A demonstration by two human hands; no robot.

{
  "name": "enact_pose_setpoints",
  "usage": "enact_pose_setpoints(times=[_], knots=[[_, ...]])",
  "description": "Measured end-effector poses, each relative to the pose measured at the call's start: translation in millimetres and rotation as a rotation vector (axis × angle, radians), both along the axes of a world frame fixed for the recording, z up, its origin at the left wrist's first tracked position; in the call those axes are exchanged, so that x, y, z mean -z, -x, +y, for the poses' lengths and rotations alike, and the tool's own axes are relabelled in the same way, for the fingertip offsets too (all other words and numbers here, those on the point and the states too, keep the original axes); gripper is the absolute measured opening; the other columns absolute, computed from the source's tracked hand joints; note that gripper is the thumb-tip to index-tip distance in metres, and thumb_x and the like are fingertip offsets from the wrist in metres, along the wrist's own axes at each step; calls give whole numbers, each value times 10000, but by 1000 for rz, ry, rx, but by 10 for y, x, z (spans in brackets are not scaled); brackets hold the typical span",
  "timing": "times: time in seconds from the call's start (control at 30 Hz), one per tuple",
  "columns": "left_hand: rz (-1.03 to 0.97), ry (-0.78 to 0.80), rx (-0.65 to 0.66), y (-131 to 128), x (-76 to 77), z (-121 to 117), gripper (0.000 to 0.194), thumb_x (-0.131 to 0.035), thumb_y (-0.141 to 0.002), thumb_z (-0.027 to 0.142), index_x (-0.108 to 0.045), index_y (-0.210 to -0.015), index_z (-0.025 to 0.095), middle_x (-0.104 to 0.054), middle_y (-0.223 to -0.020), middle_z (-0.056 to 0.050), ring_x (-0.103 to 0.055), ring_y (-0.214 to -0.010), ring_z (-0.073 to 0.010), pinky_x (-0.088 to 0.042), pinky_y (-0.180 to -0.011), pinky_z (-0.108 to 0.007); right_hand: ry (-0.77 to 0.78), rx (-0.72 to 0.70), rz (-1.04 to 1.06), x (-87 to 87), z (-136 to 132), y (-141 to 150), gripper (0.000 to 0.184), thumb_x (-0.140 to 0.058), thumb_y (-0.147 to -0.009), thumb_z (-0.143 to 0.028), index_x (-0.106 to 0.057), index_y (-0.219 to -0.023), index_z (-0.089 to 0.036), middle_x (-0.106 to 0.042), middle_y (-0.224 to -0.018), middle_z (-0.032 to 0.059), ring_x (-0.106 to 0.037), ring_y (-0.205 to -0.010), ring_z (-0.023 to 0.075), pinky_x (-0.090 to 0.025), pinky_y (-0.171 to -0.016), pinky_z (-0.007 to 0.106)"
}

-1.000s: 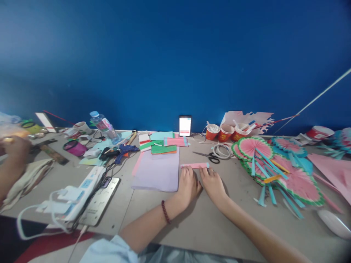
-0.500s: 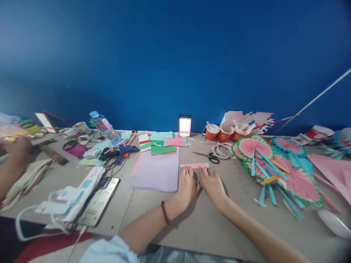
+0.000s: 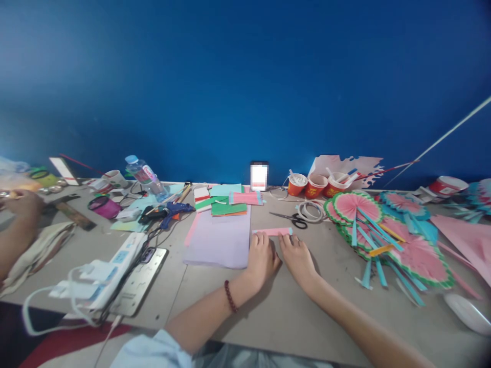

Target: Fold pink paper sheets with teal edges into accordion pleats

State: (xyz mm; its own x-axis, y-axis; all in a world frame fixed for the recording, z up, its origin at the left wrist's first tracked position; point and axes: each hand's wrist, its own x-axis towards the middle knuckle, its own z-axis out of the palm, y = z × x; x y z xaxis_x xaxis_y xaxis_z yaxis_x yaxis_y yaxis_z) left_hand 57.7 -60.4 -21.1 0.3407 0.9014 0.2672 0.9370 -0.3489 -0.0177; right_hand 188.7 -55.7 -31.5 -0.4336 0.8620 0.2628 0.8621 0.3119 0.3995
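A narrow pink paper strip with light blue ends [image 3: 273,232], apparently folded, lies crosswise on the grey table. My left hand [image 3: 263,259] has its fingertips on the near edge of its left part, fingers bent and close together. Toward the strip's right end, the fingers of my right hand [image 3: 298,258] grip the same edge, thumb tucked in below. What lies under the fingers is hidden. Just beyond the strip are black scissors [image 3: 291,220]. Left of my left hand lies a stack of lilac paper [image 3: 220,240], with a pleated pink paper [image 3: 247,198] and green paper [image 3: 229,209] at its top.
Pink-and-green paper fans [image 3: 387,230] are piled at the right, near red paper cups [image 3: 316,186]. At left are a blue glue gun [image 3: 172,212], a power strip [image 3: 118,266], a phone [image 3: 140,281] and a bottle [image 3: 143,176]. Another person's hand [image 3: 25,204] works at far left.
My hands and the strip stay almost exactly in place. At far left, the other person's hand has shifted slightly.
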Motion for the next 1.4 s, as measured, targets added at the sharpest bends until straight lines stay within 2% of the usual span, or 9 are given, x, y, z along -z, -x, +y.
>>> enact_pose_setpoints(times=[0.33, 0.53, 0.7, 0.77, 0.93, 1.07, 1.2, 1.4], knots=[[-77, 14, -35, -14, -36, -29, 349, -540, -753, 220, -607, -1042, 35, -517, -1113, -196, -478, -1031, -325, -392, -916, -455, 8, -5, 68, -10, -6, 7, 438, -444, -788, 2, -562, -1200, -87, -605, -977, 160, -587, -927, 268, -493, -663, 342], [-29, 22, -4, 18, -60, -15, 273, -518, -775, 222, -622, -992, 93, -546, -1027, -148, -488, -969, -303, -403, -879, -438, 22, 3, 87, -3, -5, -5, 446, -441, -792, 1, -555, -1209, -110, -609, -985, 148, -585, -954, 269, -500, -671, 344], [14, -4, 20, 40, -72, -17, 497, -515, -776, 232, -506, -1251, 85, -555, -1033, -144, -494, -957, -307, -395, -872, -438, 51, -4, 79, -15, -10, -18, 537, -462, -804, -16, -485, -1317, -174, -599, -1012, 144, -587, -959, 275, -507, -675, 358], [13, -2, 29, 40, -66, -21, 528, -515, -778, 234, -473, -1286, 93, -558, -1019, -141, -495, -961, -309, -394, -858, -440, 56, -2, 76, -19, -11, -18, 551, -472, -807, -22, -474, -1331, -193, -597, -1005, 140, -585, -952, 273, -508, -675, 361], [50, 1, 32, 54, -78, -11, 468, -523, -790, 240, -509, -1237, 104, -560, -1022, -137, -488, -950, -302, -397, -817, -429, 71, -1, 60, -26, -6, -8, 511, -462, -811, -17, -512, -1296, -171, -598, -1007, 153, -583, -943, 271, -506, -677, 364], [14, 35, 47, 105, -85, 43, 377, -532, -816, 214, -537, -1189, 163, -577, -998, -106, -492, -907, -266, -398, -765, -397, 79, 0, 37, -44, 6, -12, 509, -457, -818, -23, -506, -1300, -180, -602, -1009, 147, -588, -930, 267, -500, -666, 353], [-7, -9, 90, 179, 7, 146, 245, -485, -889, 182, -551, -1124, 205, -598, -995, -81, -508, -898, -235, -379, -730, -373, 103, -8, 49, -67, 28, -43, 492, -461, -828, -39, -508, -1291, -198, -613, -993, 134, -593, -929, 267, -492, -673, 350], [19, -58, 217, 344, 120, 398, 91, -538, -885, 178, -601, -952, 178, -603, -860, -56, -523, -845, -215, -365, -723, -360, 113, -34, 140, -97, 99, -135, 411, -488, -819, -35, -575, -1197, -172, -639, -1012, 122, -594, -910, 248, -460, -702, 346]])
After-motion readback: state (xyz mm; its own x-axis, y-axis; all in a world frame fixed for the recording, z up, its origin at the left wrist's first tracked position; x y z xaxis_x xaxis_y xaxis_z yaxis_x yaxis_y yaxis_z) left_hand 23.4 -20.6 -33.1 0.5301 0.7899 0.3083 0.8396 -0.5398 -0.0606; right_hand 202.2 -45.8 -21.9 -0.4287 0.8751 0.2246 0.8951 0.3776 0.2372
